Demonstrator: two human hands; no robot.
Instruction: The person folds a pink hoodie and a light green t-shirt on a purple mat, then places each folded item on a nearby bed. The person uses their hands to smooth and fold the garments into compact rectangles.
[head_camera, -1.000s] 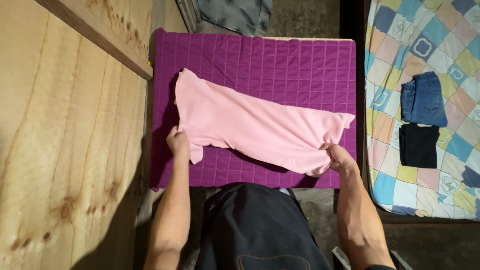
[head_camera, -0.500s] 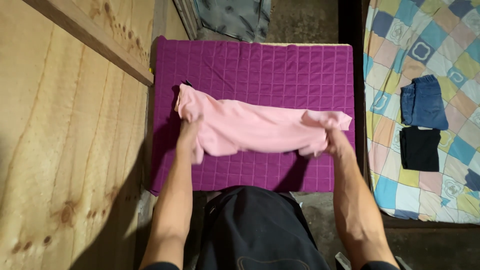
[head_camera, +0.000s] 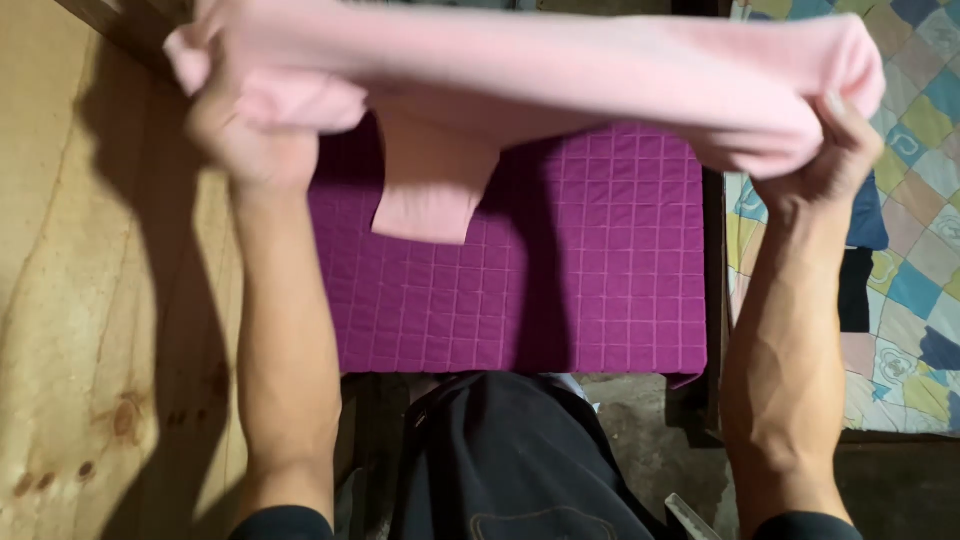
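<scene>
A pink garment is stretched wide and held up in the air, close to the camera, above the purple quilted mat. My left hand grips its left end and my right hand grips its right end. A sleeve-like flap hangs down from the garment's underside over the mat. The top of the garment runs out of the frame.
A plywood wall stands at the left. A patchwork bedspread lies at the right, with folded dark clothes partly hidden behind my right arm. My dark clothing fills the bottom centre.
Both hands gathered the pink garment on the mat, then lifted it off the mat and up towards the camera, stretched between them.
</scene>
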